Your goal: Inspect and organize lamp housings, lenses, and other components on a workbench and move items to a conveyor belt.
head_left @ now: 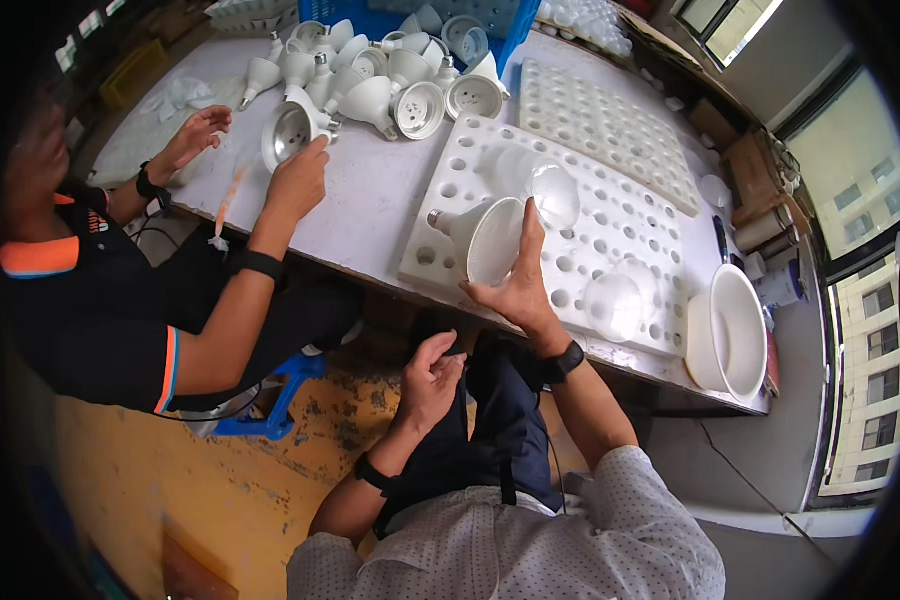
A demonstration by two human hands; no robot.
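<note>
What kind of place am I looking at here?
Probably a small lamp assembly workshop: a pile of white lamp housings on the worktable, white foam trays with rows of holes, and the person's right hand holding a lamp housing.

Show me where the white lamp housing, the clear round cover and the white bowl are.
white lamp housing (492, 240), head view, on its wide open mouth.
clear round cover (554, 195), head view, on its domed middle.
white bowl (738, 330), head view, on its inner wall.

Bright window daylight from right; fisheye-warped, dark-vignetted edges
</note>
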